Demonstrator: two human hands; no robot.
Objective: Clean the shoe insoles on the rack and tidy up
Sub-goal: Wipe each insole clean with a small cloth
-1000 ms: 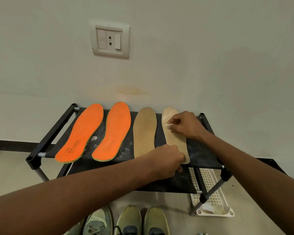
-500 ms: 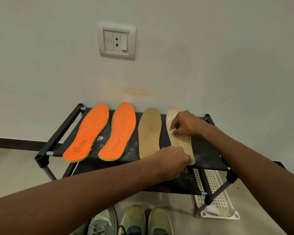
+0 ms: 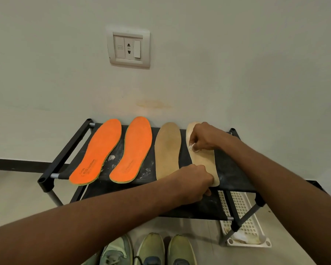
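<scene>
Several insoles lie side by side on the black shoe rack (image 3: 65, 153): two orange ones (image 3: 98, 150) (image 3: 134, 148) at the left, a tan one (image 3: 167, 150) and a paler tan one (image 3: 203, 159) at the right. My right hand (image 3: 204, 136) pinches a small white wipe (image 3: 192, 147) and presses it on the upper half of the pale insole. My left hand (image 3: 195, 182) grips that insole's heel end at the rack's front edge.
White smears mark the rack's black fabric between the insoles. A white perforated plastic tray (image 3: 245, 222) lies on the floor under the rack's right end. Green sneakers (image 3: 153, 249) stand on the floor in front. A wall socket (image 3: 128, 47) sits above the rack.
My right hand with the wipe has stayed on the upper part of the pale insole, shifting slightly toward its toe. My left hand keeps its hold on the heel. The view has shifted a little.
</scene>
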